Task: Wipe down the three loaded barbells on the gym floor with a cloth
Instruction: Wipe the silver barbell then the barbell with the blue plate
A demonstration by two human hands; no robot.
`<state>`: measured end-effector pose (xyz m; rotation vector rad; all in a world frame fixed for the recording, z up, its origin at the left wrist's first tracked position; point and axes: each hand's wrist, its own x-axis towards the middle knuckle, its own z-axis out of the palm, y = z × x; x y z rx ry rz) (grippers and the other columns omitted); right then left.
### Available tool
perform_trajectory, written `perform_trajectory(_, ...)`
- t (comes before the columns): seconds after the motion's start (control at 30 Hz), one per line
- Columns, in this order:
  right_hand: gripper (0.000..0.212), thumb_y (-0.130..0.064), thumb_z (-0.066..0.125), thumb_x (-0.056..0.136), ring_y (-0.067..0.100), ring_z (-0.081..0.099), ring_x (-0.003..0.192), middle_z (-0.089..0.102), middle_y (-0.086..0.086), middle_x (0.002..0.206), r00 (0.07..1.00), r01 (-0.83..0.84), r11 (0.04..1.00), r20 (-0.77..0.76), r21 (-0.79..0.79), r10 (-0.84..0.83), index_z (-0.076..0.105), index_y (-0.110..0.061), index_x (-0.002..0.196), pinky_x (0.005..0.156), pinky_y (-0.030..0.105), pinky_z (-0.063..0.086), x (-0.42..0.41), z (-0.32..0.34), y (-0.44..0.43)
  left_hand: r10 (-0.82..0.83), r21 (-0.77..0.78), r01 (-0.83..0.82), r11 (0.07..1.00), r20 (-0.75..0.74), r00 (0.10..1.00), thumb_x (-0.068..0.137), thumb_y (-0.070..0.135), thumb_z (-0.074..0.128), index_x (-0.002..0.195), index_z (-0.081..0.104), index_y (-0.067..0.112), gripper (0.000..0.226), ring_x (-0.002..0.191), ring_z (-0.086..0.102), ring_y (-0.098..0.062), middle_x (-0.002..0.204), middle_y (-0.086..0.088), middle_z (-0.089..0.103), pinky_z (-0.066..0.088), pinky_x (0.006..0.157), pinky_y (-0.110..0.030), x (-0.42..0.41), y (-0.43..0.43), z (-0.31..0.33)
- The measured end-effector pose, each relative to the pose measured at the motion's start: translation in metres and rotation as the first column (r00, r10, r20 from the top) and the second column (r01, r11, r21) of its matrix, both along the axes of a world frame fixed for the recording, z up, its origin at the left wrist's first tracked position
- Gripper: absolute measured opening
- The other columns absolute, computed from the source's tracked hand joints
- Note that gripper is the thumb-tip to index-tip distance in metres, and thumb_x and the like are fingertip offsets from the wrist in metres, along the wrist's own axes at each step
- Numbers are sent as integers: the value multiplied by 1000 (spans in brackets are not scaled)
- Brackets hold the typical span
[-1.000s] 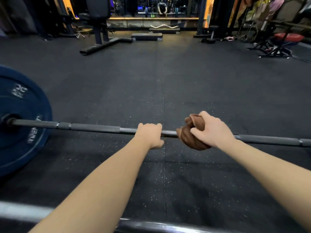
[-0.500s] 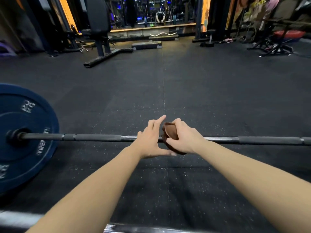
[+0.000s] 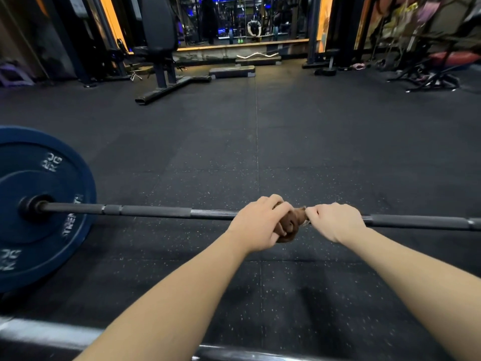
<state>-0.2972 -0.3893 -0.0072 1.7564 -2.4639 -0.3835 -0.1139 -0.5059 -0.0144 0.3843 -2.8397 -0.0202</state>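
Note:
A dark barbell bar (image 3: 156, 211) lies across the black rubber floor, with a blue 20 kg plate (image 3: 52, 246) on its left end. Its right end runs out of view. A bunched brown cloth (image 3: 290, 224) is wrapped on the bar's middle. My left hand (image 3: 260, 222) grips the cloth around the bar. My right hand (image 3: 335, 221) curls over the bar just to the right, its forefinger touching the cloth's end. A second bar (image 3: 46, 332) crosses the bottom edge, blurred and partly hidden by my forearms.
A black weight bench (image 3: 161, 61) stands at the back left, and a low step platform (image 3: 231, 71) sits at the back centre. More gym machines and a red-padded bench (image 3: 453, 58) crowd the back right. A mirror wall closes the far end.
The cloth has passed from my right hand into my left, which had been gripping the bare bar. My right hand now sits on the bar to the right. The view has tilted down slightly.

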Motion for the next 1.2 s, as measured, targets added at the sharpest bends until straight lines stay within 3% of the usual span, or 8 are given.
perform_trajectory(0.13, 14, -11, 44, 96, 29, 58, 80, 64, 0, 102, 997, 25, 999, -75, -48, -29, 41, -21, 105, 64, 34, 42, 0, -10, -1, 271, 154, -276, 949, 51, 961, 81, 51, 66, 113, 50, 35, 39, 105, 60, -19, 114, 10, 57, 45, 80, -33, 8, -21, 20)
perform_trajectory(0.23, 23, -4, 48, 90, 28, 53, 73, 59, -1, 91, 993, 27, 998, -115, -49, -33, 33, -20, 98, 57, 32, 37, 1, -16, -1, 570, 202, -581, 788, 118, 813, 82, 59, 61, 109, 52, 31, 40, 102, 63, -26, 112, 5, 63, 46, 81, -35, 31, -56, 28)
perform_trajectory(0.33, 25, -3, 49, 88, 27, 54, 69, 53, -1, 83, 990, 15, 999, -138, -52, -22, 32, -19, 97, 51, 30, 30, 0, -17, -1, 707, 258, -711, 654, 126, 696, 87, 60, 59, 113, 52, 26, 43, 102, 62, -27, 115, 0, 62, 50, 85, -39, 54, -80, 20)
perform_trajectory(0.6, 23, -4, 51, 86, 25, 52, 64, 43, -5, 69, 980, 44, 996, -190, -74, -58, 37, -20, 94, 49, 29, 22, 2, -22, -3, 576, 335, -525, 783, -71, 814, 88, 43, 59, 102, 51, 21, 27, 100, 59, -28, 109, -1, 57, 54, 84, -44, 11, -30, 7)
perform_trajectory(0.77, 17, -12, 50, 93, 28, 58, 71, 61, -5, 86, 985, 16, 995, -168, -101, -33, 37, -22, 95, 54, 30, 29, 0, -22, 0, 360, 134, -347, 928, -88, 929, 88, 61, 52, 113, 48, 22, 46, 99, 48, -28, 113, 0, 49, 40, 76, -39, -20, 27, 3)
perform_trajectory(0.87, 12, -15, 48, 95, 28, 64, 80, 66, -4, 97, 987, 4, 994, -158, -113, -22, 44, -23, 103, 61, 31, 34, 1, -21, 0, 342, 176, -333, 926, -24, 939, 77, 82, 54, 110, 45, 25, 66, 96, 46, -25, 109, 3, 47, 47, 77, -40, -18, 21, 2)
perform_trajectory(0.97, 17, -9, 46, 94, 29, 54, 74, 65, -1, 99, 987, 8, 997, -162, -79, -20, 41, -21, 105, 62, 32, 37, 2, -17, 0, 350, 316, -344, 884, 40, 936, 74, 63, 75, 108, 44, 29, 57, 100, 52, -19, 109, 8, 48, 48, 76, -36, -4, 0, 11)
perform_trajectory(1.2, 19, -5, 43, 93, 29, 53, 74, 64, 1, 99, 991, -9, 999, -133, -35, 4, 36, -19, 104, 63, 34, 39, 0, -14, -1, 576, 414, -550, 725, 74, 814, 73, 54, 71, 100, 48, 29, 43, 88, 58, -16, 100, 12, 58, 45, 72, -31, 58, -51, 26)
